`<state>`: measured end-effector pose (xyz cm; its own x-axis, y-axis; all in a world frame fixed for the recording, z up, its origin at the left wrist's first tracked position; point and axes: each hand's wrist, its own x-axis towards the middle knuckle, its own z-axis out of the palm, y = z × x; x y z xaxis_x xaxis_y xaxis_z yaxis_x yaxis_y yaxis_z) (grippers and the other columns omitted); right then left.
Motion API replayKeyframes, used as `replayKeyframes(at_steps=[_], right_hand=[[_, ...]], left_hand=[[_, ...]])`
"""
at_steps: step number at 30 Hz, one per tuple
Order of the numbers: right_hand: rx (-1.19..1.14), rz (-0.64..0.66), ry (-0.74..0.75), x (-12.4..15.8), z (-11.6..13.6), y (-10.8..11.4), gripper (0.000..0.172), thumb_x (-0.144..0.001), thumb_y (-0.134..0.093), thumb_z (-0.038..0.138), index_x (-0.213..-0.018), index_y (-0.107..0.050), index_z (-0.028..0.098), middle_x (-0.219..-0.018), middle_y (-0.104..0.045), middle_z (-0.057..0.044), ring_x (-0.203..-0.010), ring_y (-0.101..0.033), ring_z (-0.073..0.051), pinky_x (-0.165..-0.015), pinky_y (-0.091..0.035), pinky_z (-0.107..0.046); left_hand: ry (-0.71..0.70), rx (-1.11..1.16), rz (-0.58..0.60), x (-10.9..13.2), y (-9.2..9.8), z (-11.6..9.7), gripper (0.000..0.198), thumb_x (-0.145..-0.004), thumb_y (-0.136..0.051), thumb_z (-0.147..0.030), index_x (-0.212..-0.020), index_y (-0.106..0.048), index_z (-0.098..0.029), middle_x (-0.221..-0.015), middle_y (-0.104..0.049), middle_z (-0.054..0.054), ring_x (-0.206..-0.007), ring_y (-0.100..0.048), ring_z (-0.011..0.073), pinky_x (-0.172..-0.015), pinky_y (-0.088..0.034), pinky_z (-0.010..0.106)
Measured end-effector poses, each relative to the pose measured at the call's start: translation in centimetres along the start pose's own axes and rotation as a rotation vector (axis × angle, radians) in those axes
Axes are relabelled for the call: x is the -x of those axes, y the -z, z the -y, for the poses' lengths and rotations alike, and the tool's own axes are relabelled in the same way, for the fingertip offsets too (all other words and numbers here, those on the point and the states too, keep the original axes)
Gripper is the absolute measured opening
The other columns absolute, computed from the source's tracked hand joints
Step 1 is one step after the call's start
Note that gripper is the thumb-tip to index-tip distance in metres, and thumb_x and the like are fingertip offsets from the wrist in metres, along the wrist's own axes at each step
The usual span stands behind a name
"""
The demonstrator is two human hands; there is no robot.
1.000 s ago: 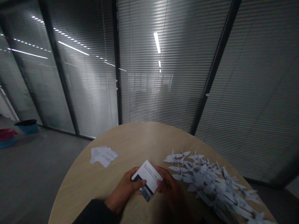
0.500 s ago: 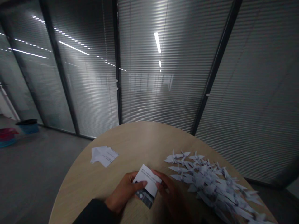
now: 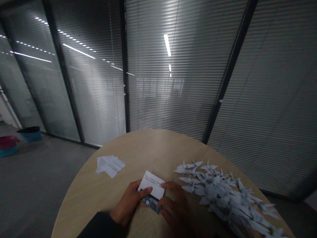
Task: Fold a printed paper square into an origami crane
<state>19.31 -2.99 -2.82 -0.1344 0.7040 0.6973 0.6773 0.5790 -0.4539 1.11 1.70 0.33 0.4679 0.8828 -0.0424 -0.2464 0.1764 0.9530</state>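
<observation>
A small printed sheet of paper (image 3: 152, 188), white with a dark patch at its near end, lies low over the round wooden table (image 3: 148, 148). My left hand (image 3: 128, 203) pinches its left edge, thumb on top. My right hand (image 3: 174, 206) presses down on its right side with fingers curled over it. Both hands sit at the table's near edge, left of a heap of folded paper cranes (image 3: 223, 195).
A small stack of loose paper sheets (image 3: 109, 165) lies on the table's left side. Glass walls with shut blinds stand behind the table. Blue and red bins (image 3: 27, 134) sit on the floor at far left.
The paper has been lowered and folded shorter toward me. My right hand has shifted on top of its right part, and my left thumb stays on the left edge.
</observation>
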Motion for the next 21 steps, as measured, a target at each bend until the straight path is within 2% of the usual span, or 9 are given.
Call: replayKeyframes(at_steps=[3, 5, 12, 16, 21], right_hand=[[0.103, 0.022, 0.191, 0.1, -0.2, 0.1, 0.02, -0.071, -0.061, 0.011, -0.082, -0.062, 0.029, -0.115, -0.055, 0.0, -0.112, -0.052, -0.024, -0.099, -0.043, -0.041], [0.13, 0.033, 0.209, 0.2, -0.3, 0.0, 0.018, -0.072, -0.061, 0.013, -0.081, -0.061, 0.028, -0.113, -0.055, 0.0, -0.11, -0.052, -0.024, -0.1, -0.043, -0.041], [0.114, 0.021, 0.142, -0.1, -0.3, 0.0, 0.01, -0.072, -0.066, 0.019, -0.072, -0.065, 0.029, -0.104, -0.058, 0.0, -0.102, -0.058, -0.025, -0.098, -0.043, -0.046], [0.093, 0.036, 0.078, -0.2, -0.2, 0.5, 0.004, -0.075, -0.068, 0.025, -0.071, -0.066, 0.027, -0.103, -0.06, -0.002, -0.105, -0.056, -0.026, -0.094, -0.046, -0.042], [0.029, 0.076, -0.059, -0.4, 0.0, 1.0, 0.015, -0.083, -0.062, 0.034, -0.073, -0.067, 0.024, -0.102, -0.057, -0.005, -0.101, -0.056, -0.023, -0.087, -0.049, -0.036]], left_hand=[[0.008, -0.001, -0.011, 0.0, -0.1, -0.1, 0.035, -0.067, -0.078, -0.038, -0.086, -0.074, -0.01, -0.078, -0.074, 0.011, -0.067, -0.065, 0.0199, -0.065, -0.049, 0.027], [0.005, -0.005, -0.006, 0.0, -0.1, -0.2, 0.036, -0.067, -0.078, -0.039, -0.087, -0.074, -0.01, -0.08, -0.074, 0.012, -0.07, -0.065, 0.021, -0.068, -0.049, 0.029], [0.001, -0.053, 0.011, 0.2, -0.1, -0.3, 0.036, -0.069, -0.076, -0.04, -0.088, -0.074, -0.01, -0.079, -0.074, 0.011, -0.07, -0.065, 0.0208, -0.067, -0.048, 0.028], [-0.004, -0.07, 0.044, 0.0, -0.2, -0.1, 0.036, -0.067, -0.077, -0.041, -0.086, -0.074, -0.01, -0.077, -0.073, 0.01, -0.071, -0.065, 0.0208, -0.069, -0.048, 0.029], [0.038, -0.076, 0.102, 0.0, -0.6, 0.2, 0.04, -0.067, -0.076, -0.045, -0.086, -0.073, -0.01, -0.074, -0.071, 0.009, -0.061, -0.06, 0.0157, -0.059, -0.046, 0.026]])
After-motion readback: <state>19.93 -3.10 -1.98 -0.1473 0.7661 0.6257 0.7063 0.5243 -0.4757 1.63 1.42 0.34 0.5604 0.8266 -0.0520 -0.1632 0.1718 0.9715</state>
